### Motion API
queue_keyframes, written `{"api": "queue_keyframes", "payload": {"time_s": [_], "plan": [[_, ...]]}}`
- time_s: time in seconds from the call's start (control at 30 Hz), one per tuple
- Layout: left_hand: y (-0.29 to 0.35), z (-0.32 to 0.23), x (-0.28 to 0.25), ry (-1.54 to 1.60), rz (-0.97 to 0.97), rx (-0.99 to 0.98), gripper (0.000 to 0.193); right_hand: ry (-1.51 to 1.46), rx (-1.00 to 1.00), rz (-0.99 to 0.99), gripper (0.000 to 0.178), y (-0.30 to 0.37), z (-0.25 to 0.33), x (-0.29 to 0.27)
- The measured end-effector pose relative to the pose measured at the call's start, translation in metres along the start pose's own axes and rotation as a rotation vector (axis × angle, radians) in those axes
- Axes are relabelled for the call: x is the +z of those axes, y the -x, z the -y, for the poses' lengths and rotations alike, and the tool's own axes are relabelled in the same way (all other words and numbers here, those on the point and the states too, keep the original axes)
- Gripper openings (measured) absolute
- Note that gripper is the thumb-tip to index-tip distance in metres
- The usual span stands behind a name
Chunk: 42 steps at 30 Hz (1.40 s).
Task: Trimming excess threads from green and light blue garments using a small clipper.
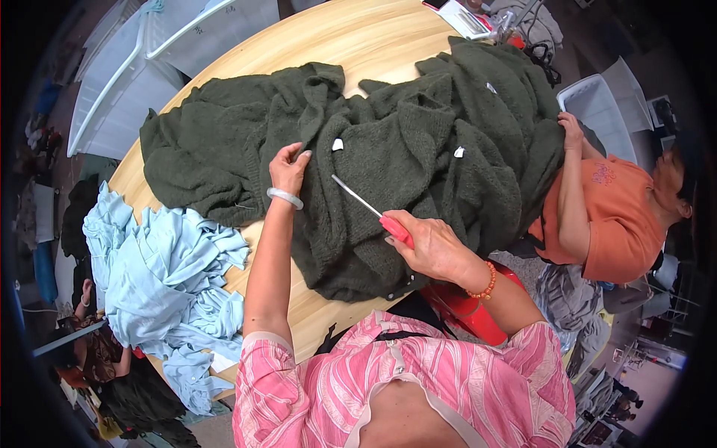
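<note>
A heap of dark green knit sweaters (396, 157) lies spread across the wooden table in front of me. Over its left middle, my left hand (287, 170) has its fingers curled toward the thumb beside a fold of knit; anything pinched there is too small to make out. A pale bangle circles that wrist. My right hand (433, 245) grips the red handle of a thin metal-shafted tool (366, 203). Its shaft points up and left over the knit, with the tip near my left hand. White labels (337, 144) show on the sweaters.
Light blue garments (168, 276) are piled at the table's (314, 37) left side. White plastic bins (112, 97) stand beyond the far left edge. At the right, a person in an orange top (609, 213) has a hand on the green heap. A red seat (478, 317) is beside me.
</note>
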<state>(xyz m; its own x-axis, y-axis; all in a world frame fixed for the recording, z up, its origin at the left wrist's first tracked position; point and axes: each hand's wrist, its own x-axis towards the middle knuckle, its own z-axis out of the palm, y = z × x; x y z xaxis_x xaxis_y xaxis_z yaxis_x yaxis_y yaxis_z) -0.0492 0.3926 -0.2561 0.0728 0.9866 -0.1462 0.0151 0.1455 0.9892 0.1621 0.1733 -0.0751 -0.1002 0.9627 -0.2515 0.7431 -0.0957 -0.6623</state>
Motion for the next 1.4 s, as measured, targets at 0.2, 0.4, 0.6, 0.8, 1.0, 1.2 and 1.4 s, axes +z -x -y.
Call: {"api": "queue_keyframes", "payload": {"time_s": [0.2, 0.4, 0.6, 0.8, 1.0, 1.2, 1.4], "plan": [[0.025, -0.013, 0.029, 0.359, 0.206, -0.083, 0.011, 0.071, 0.077, -0.015, 0.036, -0.009, -0.005, -0.015], [0.040, -0.009, 0.030, 0.335, 0.273, 0.034, 0.007, 0.159, 0.099, 0.035, 0.035, -0.020, -0.005, -0.017], [0.051, -0.014, 0.041, 0.350, 0.233, -0.013, 0.009, 0.133, 0.132, 0.054, 0.035, -0.023, -0.016, -0.015], [0.050, 0.004, 0.025, 0.375, 0.278, 0.032, 0.004, 0.114, 0.146, 0.145, 0.034, -0.023, -0.006, -0.015], [0.073, -0.008, 0.037, 0.492, 0.192, -0.170, 0.010, 0.114, 0.162, 0.114, 0.035, -0.009, -0.004, -0.008], [0.082, -0.003, 0.042, 0.430, 0.136, -0.118, 0.023, 0.103, 0.160, 0.114, 0.034, 0.006, -0.005, -0.007], [0.097, 0.004, 0.016, -0.277, 0.023, 0.156, 0.026, 0.073, 0.035, 0.286, 0.036, 0.022, -0.013, 0.010]]}}
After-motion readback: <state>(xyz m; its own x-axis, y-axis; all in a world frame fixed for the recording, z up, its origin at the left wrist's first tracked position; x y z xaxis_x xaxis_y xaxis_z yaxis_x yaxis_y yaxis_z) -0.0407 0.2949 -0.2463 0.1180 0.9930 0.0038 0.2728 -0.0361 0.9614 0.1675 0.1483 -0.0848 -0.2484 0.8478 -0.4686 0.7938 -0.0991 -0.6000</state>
